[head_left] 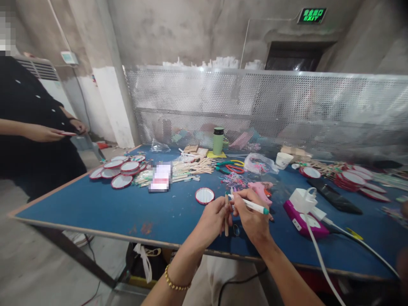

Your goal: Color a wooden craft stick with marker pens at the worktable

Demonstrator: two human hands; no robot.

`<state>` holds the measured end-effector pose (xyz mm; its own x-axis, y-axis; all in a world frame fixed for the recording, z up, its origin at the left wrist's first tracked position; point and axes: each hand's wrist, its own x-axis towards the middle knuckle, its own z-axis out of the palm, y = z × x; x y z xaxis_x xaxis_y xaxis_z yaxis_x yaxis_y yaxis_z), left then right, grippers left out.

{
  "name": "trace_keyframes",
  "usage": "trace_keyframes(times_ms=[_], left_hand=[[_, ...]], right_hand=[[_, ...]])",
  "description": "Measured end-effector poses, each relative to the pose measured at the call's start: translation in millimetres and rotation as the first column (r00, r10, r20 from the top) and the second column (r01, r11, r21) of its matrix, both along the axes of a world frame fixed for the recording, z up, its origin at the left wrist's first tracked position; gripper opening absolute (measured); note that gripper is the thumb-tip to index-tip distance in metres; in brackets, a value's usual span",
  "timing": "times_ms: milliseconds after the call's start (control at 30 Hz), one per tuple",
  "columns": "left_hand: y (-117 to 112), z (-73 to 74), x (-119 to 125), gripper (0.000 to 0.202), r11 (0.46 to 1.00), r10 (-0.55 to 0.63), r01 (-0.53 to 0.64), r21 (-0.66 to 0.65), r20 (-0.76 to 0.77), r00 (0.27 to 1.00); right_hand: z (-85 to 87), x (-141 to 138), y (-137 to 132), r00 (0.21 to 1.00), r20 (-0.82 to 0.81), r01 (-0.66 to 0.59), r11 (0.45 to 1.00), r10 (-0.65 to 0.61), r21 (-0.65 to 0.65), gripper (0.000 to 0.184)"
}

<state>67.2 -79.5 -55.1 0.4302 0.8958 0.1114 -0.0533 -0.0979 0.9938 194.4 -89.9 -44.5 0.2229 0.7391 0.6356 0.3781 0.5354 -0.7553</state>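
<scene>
My left grip [212,219] pinches the wooden stick [226,225] upright. My right grip [251,216] clasps the pen [250,205] crosswise, its tip pointing left at the stick's top.

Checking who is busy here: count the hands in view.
4: the wearer's left hand on a wooden stick and right hand with a pen, centre; a co-worker's hands far left. Others may be hidden.

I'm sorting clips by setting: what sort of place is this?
Likely a handcraft workshop in a bare concrete room: a blue worktable strewn with wooden sticks and red-rimmed round discs, a pink glue gun, a perforated metal screen behind. The left hand holds a stick, the right hand a white pen.
</scene>
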Motion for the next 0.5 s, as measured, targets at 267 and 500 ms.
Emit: trace_keyframes(times_ms=[267, 500], left_hand=[[-0.5, 0.5, 0.4, 0.042, 1.000, 0.008, -0.008, 0.000, 0.013, 1.000], [-0.8, 1.7, 0.3, 0.044, 1.000, 0.000, 0.000, -0.001, 0.005, 1.000]], right_hand=[[0.4, -0.4, -0.3, 1.000, 0.005, 0.003, 1.000, -0.004, 0.015, 0.021], [2.8, -1.7, -1.0, 1.000, -0.007, -0.014, 1.000, 0.014, 0.009, 0.020]])
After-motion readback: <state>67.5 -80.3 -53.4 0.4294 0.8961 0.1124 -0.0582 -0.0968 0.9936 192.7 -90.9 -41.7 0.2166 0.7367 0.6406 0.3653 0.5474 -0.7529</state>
